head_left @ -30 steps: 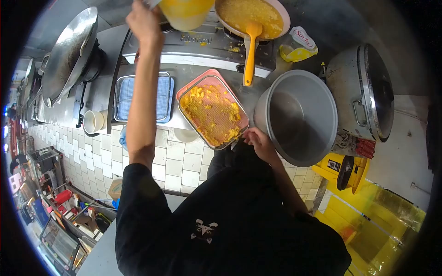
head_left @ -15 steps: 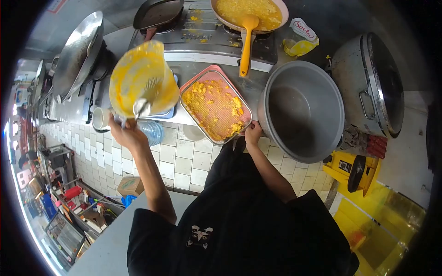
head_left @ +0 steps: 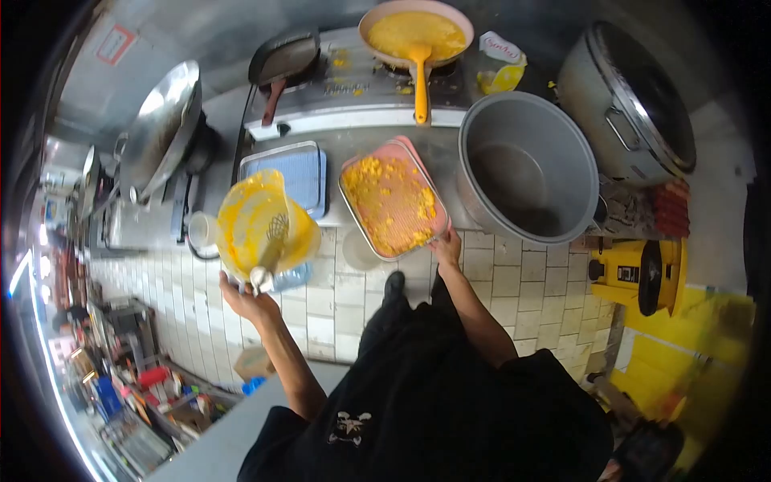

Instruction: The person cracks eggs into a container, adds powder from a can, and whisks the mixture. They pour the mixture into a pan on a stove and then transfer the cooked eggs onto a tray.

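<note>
Partly behind jug (head_left: 250, 215), left hand (head_left: 246, 294).

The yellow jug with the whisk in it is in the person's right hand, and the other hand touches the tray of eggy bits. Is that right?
Not quite. The head view shows the yellow jug, with the whisk in it, held in the left hand. It is the right hand that touches the near corner of the tray of eggy bits.

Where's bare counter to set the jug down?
Only narrow steel: the strip between stove and egg tray, and the gap between blue tray and egg tray. The pot crowds the right; cup the left edge.
</note>
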Tool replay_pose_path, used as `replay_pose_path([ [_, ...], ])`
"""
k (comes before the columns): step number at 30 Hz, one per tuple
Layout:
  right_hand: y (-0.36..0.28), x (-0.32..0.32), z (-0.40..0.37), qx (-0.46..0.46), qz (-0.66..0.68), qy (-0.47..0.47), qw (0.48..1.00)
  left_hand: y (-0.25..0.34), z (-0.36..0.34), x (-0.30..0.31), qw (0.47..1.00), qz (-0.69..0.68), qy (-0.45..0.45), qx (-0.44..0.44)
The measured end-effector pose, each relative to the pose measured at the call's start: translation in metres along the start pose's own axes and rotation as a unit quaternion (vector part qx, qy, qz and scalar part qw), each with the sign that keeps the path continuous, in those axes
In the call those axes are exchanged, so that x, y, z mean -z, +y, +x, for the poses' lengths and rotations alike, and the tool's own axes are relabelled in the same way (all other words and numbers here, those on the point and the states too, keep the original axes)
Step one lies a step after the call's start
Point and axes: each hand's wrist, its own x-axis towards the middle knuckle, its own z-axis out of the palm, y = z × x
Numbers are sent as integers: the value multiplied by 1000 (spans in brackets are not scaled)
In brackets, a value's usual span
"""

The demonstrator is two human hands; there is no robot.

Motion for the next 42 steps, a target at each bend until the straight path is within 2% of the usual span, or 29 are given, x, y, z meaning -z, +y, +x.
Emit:
replay_pose_path([
  [2, 8, -2, -12, 21, 14, 18, 1000, 6, 2, -14, 1000, -14, -9, 5],
  [4, 10, -2, -28, 49, -14, 35, 998, 3, 28, -1, 998, -6, -49, 51],
  [6, 23, 7, -38, 57, 0, 50, 997, 8, 35, -6, 996, -2, -61, 60],
  [10, 37, 33, -70, 28, 12, 94, 995, 7, 50, -22, 994, -22, -91, 59],
  [14, 56, 82, -107, 71, 30, 99, 992, -15, 46, -10, 988, 10, -141, 56],
  [17, 68, 126, -125, 92, 31, 118, 988, -35, 37, -12, 984, 23, -170, 54],
  [18, 61, 136, -142, 107, -10, 136, 985, -39, 28, -18, 979, 36, -194, 48],
  [21, 54, 179, -178, 89, 12, 135, 987, -48, -5, -27, 949, 95, -301, 8],
  [24, 59, 235, -216, 60, -16, 163, 985, -64, -54, -36, 926, 83, -368, -13],
  [25, 63, 255, -228, 61, -10, 162, 985, -67, -70, -40, 922, 50, -382, 23],
  [27, 69, 306, -248, 72, 1, 160, 985, -89, -92, -44, 882, 176, -412, -149],
  [29, 75, 364, -279, 88, 13, 185, 979, -113, -138, -40, 881, 193, -408, -138],
  [30, 80, 395, -290, 100, 7, 200, 975, -110, -179, -51, 906, 145, -396, -48],
  [32, 85, 450, -307, 127, 27, 235, 963, -88, -266, -66, 914, 56, -378, 137],
  [33, 84, 477, -321, 136, 51, 254, 956, -122, -274, -58, 915, 64, -366, 158],
  [34, 79, 500, -336, 138, 67, 267, 952, -115, -326, -59, 922, 104, -345, 143],
  [35, 72, 523, -352, 137, 81, 281, 947, -109, -373, -60, 914, 100, -362, 152],
  [36, 70, 548, -365, 126, 82, 302, 941, -105, -414, -58, 876, 96, -436, 183],
  [38, 66, 597, -381, 124, 92, 337, 929, -132, -475, -49, 851, 99, -449, 253],
  [39, 66, 623, -391, 132, 103, 352, 921, -131, -520, -52, 852, 123, -435, 265],
  [41, 68, 677, -414, 152, 126, 383, 902, -160, -585, -49, 805, 130, -487, 314],
  [42, 67, 704, -422, 166, 135, 393, 894, -163, -629, -53, 806, 133, -478, 324],
])
